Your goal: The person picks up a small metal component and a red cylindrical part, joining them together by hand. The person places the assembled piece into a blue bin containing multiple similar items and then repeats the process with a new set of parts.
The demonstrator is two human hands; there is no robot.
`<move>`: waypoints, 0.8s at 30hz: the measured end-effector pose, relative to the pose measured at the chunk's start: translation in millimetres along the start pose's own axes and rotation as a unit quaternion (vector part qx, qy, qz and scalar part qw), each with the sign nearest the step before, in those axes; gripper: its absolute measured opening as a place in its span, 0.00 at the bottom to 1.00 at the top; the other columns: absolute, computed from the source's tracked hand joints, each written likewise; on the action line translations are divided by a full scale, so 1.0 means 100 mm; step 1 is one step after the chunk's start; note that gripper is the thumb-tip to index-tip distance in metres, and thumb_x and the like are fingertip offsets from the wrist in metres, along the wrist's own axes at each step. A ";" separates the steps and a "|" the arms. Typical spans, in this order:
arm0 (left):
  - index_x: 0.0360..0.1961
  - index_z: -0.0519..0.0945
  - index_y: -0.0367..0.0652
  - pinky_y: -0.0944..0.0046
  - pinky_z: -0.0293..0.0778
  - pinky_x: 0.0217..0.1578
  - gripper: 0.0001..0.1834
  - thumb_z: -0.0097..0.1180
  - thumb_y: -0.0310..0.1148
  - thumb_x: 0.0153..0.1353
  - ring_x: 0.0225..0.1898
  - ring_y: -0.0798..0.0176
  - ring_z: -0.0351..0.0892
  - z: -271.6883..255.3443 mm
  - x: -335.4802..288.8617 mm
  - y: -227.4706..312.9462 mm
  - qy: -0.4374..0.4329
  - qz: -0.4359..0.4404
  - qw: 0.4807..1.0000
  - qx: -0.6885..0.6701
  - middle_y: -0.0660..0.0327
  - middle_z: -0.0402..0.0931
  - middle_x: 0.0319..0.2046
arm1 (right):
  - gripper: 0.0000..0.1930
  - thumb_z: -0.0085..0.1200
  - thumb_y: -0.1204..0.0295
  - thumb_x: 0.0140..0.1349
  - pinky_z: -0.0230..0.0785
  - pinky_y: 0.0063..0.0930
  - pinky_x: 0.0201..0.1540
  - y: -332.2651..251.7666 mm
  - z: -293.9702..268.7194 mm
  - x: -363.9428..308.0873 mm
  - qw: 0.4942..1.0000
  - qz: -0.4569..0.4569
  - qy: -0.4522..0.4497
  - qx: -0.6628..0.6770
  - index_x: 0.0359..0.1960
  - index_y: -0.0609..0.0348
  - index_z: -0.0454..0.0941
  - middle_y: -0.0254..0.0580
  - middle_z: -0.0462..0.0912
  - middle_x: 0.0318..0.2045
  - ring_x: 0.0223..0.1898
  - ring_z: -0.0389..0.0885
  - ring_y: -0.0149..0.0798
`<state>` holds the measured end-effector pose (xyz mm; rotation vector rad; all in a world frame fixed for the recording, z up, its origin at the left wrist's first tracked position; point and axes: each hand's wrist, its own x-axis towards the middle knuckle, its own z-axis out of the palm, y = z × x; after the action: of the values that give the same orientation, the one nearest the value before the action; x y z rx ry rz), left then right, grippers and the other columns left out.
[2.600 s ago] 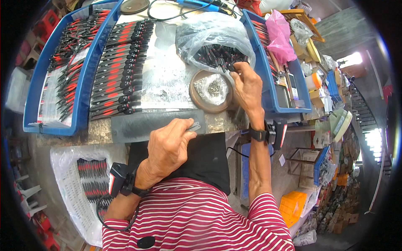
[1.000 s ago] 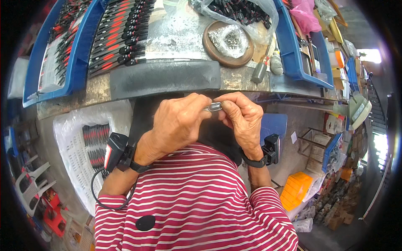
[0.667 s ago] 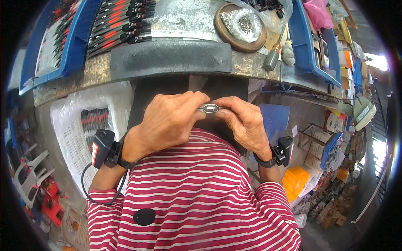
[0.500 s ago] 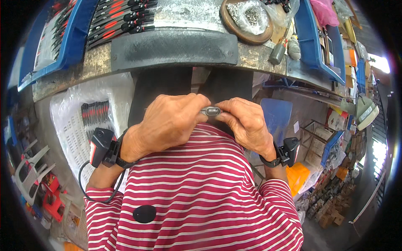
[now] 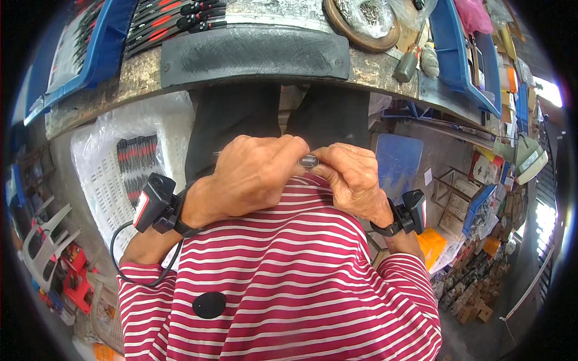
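Both hands meet in front of my striped shirt, above my lap. Between the fingertips is a small grey piece with an oval, dark-centred end; its kind cannot be made out. My left hand is closed round it, palm down, hiding most of its length. A thin tip shows past the far side of that hand. My right hand pinches the oval end between thumb and forefinger. Each wrist carries a strapped black camera device.
Ahead runs a worn workbench with a black pad on its edge. Black-and-red slim tools lie on it, near a round wooden tray and a screwdriver. Blue bins flank both sides. A white crate stands below left.
Both hands have shifted slightly to the right with the grey piece, and the fingers sit closer together. The bench appears a little higher in view.
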<state>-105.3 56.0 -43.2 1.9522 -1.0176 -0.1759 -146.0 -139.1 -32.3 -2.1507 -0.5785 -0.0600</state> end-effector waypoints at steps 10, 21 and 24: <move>0.30 0.71 0.38 0.62 0.68 0.17 0.10 0.58 0.28 0.50 0.21 0.58 0.77 0.08 -0.02 0.02 0.006 0.016 1.000 0.026 0.56 0.72 0.19 | 0.07 0.58 0.84 0.44 0.70 0.32 0.26 -0.04 0.03 -0.04 1.000 -0.017 0.018 -0.018 0.24 0.69 0.73 0.49 0.75 0.20 0.21 0.77 0.46; 0.28 0.69 0.39 0.62 0.67 0.15 0.10 0.58 0.26 0.46 0.18 0.57 0.76 0.17 -0.02 -0.06 0.011 0.033 0.999 0.034 0.57 0.71 0.18 | 0.07 0.57 0.85 0.44 0.69 0.33 0.25 0.02 0.11 -0.08 1.000 0.009 0.026 0.003 0.25 0.68 0.73 0.50 0.75 0.19 0.21 0.77 0.49; 0.29 0.69 0.39 0.60 0.67 0.15 0.10 0.57 0.26 0.47 0.19 0.56 0.75 0.13 0.06 -0.11 0.008 0.036 0.998 0.058 0.58 0.71 0.18 | 0.07 0.58 0.84 0.44 0.69 0.33 0.25 0.06 0.05 -0.03 0.999 0.024 0.026 -0.002 0.26 0.68 0.73 0.50 0.75 0.19 0.22 0.77 0.49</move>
<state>-101.4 46.2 -58.3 2.0132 -1.1065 -0.0614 -146.7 -139.2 -40.1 -2.1601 -0.4971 -0.0897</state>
